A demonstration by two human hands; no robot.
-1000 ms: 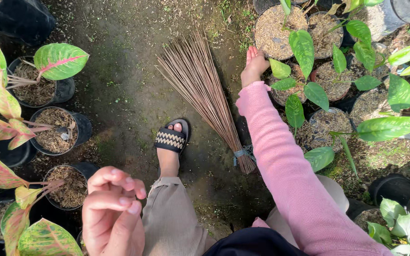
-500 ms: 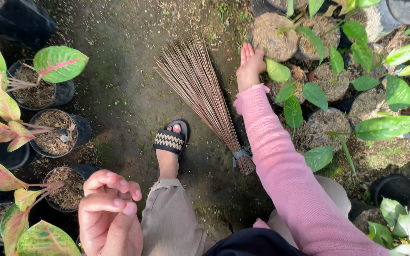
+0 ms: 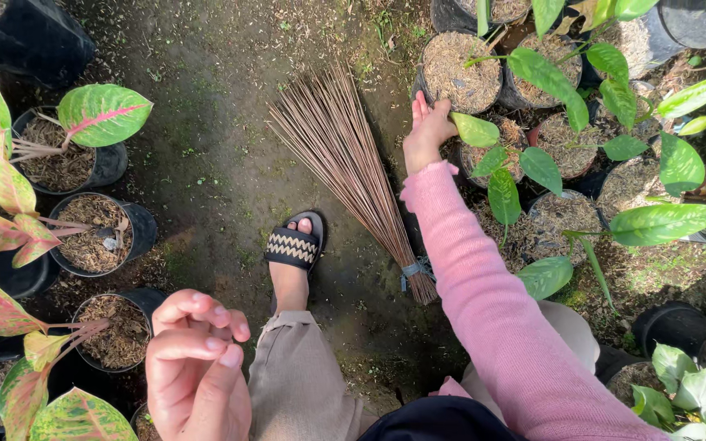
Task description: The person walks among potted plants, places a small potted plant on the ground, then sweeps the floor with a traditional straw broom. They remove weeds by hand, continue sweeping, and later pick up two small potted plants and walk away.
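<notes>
Right, the right hand [image 3: 428,131] is stretched forward in a pink sleeve [image 3: 492,302], fingers together and laid flat against the near rim of a black pot [image 3: 461,72] filled with dry husk mulch. Touching it, not gripping; no finger shows hooked over the edge, and the thumb side is hidden behind a green leaf [image 3: 475,129], so I can't tell whether it closes round the rim.

The left hand [image 3: 195,363] hangs close under the camera, loosely curled, thumb against the bent fingers, holding nothing visible.

Just left of the right hand lies a stick broom [image 3: 345,155], bristles fanned away from the person, tied end near the wrist. A sandalled foot [image 3: 293,249] stands beside the broom's tied end, between the two hands.

Risks, as judgement:
- A flat-hand push on the rim could tip the pot and spill mulch; it stands tight against neighbouring pots [image 3: 553,143], so it could knock those too.
- Leaves crowd just right of the hand; a drag or lift could crease or snap a stem.
- The forearm passes over the broom; pulling back low could snag the bristles and scatter them.
- The ground [image 3: 206,188] looks damp and mossy, and the reach is long, so a foot slip is possible.
- Pink-veined plants [image 3: 100,110] near the left hand could get brushed if it swings out.
</notes>
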